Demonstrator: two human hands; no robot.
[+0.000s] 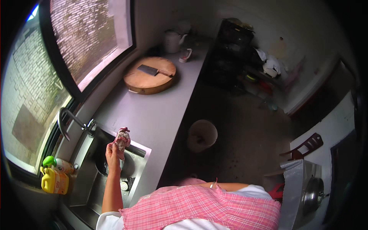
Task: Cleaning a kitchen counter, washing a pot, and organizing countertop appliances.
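My left hand (112,153) is raised over the sink and grips a crumpled pinkish-red and whitish cloth (123,140) by its lower end. Beneath it lies a two-bowl stainless steel sink (92,187). A dark round vessel, partly hidden by my wrist, sits inside, near a white perforated drain strainer (124,186). My right forearm (235,187) crosses in front of my waist, with a light band at the wrist. The right hand itself is out of view, hidden by pink cloth beside my pink checked apron (187,205).
A curved faucet (72,115) rises at the sink's back corner. Yellow jug (54,181) and green-capped bottle (61,165) stand left. Along the grey counter (149,115) is a round wooden chopping board (146,80) bearing a cleaver (148,70). A white bucket (202,133) stands on the floor.
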